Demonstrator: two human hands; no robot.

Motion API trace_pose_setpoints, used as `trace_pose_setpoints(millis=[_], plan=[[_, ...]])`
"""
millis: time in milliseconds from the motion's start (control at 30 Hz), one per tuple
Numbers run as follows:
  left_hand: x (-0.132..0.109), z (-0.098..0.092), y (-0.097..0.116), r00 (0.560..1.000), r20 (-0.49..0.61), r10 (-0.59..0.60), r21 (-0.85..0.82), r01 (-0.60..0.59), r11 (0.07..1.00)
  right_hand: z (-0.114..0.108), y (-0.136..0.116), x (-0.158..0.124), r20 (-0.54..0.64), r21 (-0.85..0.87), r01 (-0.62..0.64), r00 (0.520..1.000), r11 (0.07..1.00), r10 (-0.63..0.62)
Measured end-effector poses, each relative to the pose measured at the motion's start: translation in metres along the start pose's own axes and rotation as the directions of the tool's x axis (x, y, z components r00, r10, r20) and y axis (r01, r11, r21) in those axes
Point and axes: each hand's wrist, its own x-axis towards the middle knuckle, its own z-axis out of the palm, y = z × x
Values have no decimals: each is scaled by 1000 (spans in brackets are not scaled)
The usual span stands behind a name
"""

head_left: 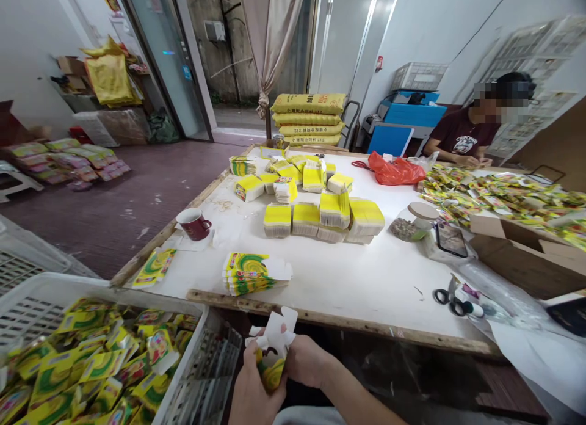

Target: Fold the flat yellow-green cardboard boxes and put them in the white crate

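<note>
Just off the table's front edge, my left hand [259, 382] and my right hand [309, 361] both grip one small yellow-and-green printed carton [272, 373]. Its white end flaps stand up and spread apart at the top. Some dark thing shows at the carton's mouth, too small to make out. On the table just beyond my hands lies a stack of flat cartons [249, 272] with the same print. To my left, a white plastic crate [183, 352] is filled with packed yellow cartons [82, 364].
Bundled yellow cartons [306, 220] stand mid-table. A dark red mug [195, 225] sits at left. To the right are scissors [451, 300], a phone [451, 239], a jar [407, 223], a cardboard box [526, 248] and a red plastic bag [396, 168]. A person [467, 132] sits at far right behind piled packets [499, 196].
</note>
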Motion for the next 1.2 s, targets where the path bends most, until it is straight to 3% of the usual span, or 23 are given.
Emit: trace_pose_setpoints(millis=[200,333,400,467,567,667,767,900,967,1067,1200], plan=[[-1,0,-5,998,55,41,-26,-40,999,-6,13,2,-48,-226,121,990,967,-135],[2,-5,-3,994,107,-1,-15,2,1000,-8,13,0,-78,-396,164,974,904,-211],[4,-5,-2,986,165,-27,-66,39,997,-6,10,-5,-48,-564,199,961,802,-272],[5,-1,-4,979,202,-31,-108,54,993,-4,7,-12,37,-748,238,947,620,-320],[9,5,-11,991,136,7,-98,7,995,-4,7,-16,154,-869,298,922,395,-356],[15,1,-21,995,81,59,-42,-55,998,-11,7,-11,116,-880,293,896,373,-429],[21,-14,-25,989,117,93,57,-100,993,-21,4,-7,40,-897,252,864,362,-502],[29,-35,-19,978,148,147,88,-161,983,-24,-3,-15,200,-950,262,928,168,-316],[32,-41,-16,973,164,161,88,-177,980,-24,-7,-20,206,-969,230,955,93,-215],[33,-44,-19,969,212,127,57,-142,988,-26,-17,-23,170,-981,183,968,59,-184],[31,-43,-24,960,273,70,33,-82,996,-30,-38,-24,287,-952,299,947,67,-146]])
